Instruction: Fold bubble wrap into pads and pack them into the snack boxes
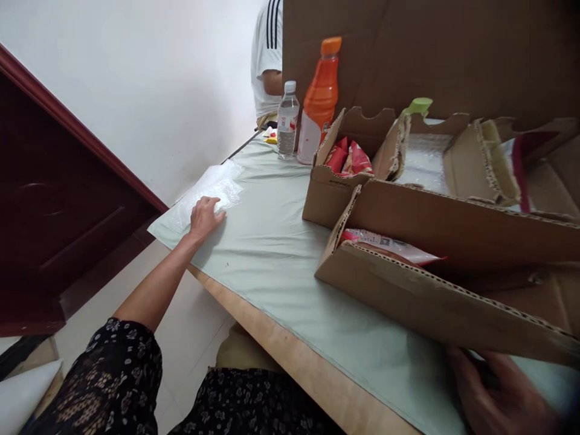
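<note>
My left hand (207,217) rests at the near edge of a clear bubble wrap sheet (222,181) on the table's left end. Its thumb and forefinger are apart, with nothing visible between them. At the lower right, my right hand (502,396) is by the underside of the long front cardboard box (408,290). Something dark shows between its thumb and fingers, too shaded to make out, and the fingertips are partly hidden. Inside that box lies a red and white printed packet (389,244).
Behind stands a divided cardboard box (338,187) with red packets (351,158) and bubble wrap. An orange bottle (321,99) and a clear water bottle (287,121) stand left of it. A person in a white shirt (267,60) is beyond. The table's wooden edge (281,344) faces me.
</note>
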The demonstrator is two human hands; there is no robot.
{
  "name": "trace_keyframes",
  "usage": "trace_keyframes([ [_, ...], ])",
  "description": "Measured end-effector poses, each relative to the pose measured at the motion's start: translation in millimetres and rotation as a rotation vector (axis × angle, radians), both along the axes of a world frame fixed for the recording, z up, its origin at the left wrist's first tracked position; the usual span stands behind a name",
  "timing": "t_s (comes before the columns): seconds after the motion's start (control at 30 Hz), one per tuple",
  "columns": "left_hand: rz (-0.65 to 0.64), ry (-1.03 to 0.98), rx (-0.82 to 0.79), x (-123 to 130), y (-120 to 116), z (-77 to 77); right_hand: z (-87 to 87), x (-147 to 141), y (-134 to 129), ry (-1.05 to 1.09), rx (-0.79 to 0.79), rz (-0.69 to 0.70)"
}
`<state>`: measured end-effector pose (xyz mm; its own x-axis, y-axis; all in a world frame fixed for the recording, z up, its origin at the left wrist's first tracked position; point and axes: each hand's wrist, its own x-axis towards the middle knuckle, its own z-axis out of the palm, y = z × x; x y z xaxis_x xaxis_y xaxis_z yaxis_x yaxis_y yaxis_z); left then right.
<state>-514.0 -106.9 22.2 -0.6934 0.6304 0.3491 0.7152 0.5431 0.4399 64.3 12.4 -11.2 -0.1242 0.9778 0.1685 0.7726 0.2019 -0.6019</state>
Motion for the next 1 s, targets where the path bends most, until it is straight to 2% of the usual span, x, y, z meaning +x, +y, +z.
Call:
trace_keyframes([
  [0.07, 0.005, -0.034, 0.007, -1.1, 9.1, 3.6, 8.2, -4.8, -2.0, 0.052, -0.053, 0.002],
  [0.2, 0.039, -0.121, 0.053, -3.4, 25.3, 18.8, 15.8, -7.5, -2.5, 0.072, -0.017, 0.042],
  [0.33, 0.027, -0.19, 0.187, 13.2, 15.7, 43.3, 16.1, -7.6, -2.8, 0.047, 0.004, 0.068],
  [0.43, -0.048, -0.266, 0.298, 45.8, -15.1, 61.8, 16.0, -10.6, -3.1, 0.07, 0.038, 0.062],
  [0.53, -0.179, -0.448, 0.394, 90.7, -54.8, 73.8, 18.3, -13.4, -1.8, 0.072, 0.04, 0.057],
  [0.67, -0.334, -0.923, 0.607, 153.2, -94.5, 74.6, 29.7, -14.8, -13.7, 0.154, 0.116, -0.012],
  [0.77, -0.356, -1.174, 0.638, 196.3, -109.9, 70.5, 41.1, -18.8, -47.5, 0.265, 0.314, -0.014],
  [0.83, -0.375, -1.329, 0.621, 222.9, -117.5, 70.3, 47.0, -24.8, -76.8, 0.357, 0.419, 0.096],
  [0.87, -0.394, -1.402, 0.603, 235.5, -121.3, 71.5, 49.4, -28.7, -90.4, 0.399, 0.421, 0.19],
  [0.93, -0.445, -1.529, 0.554, 258.5, -129.4, 76.0, 52.8, -37.1, -110.3, 0.457, 0.342, 0.41],
  [1.0, -0.483, -1.598, 0.515, 278.2, -138.2, 81.8, 54.0, -45.4, -118.7, 0.506, 0.22, 0.591],
])
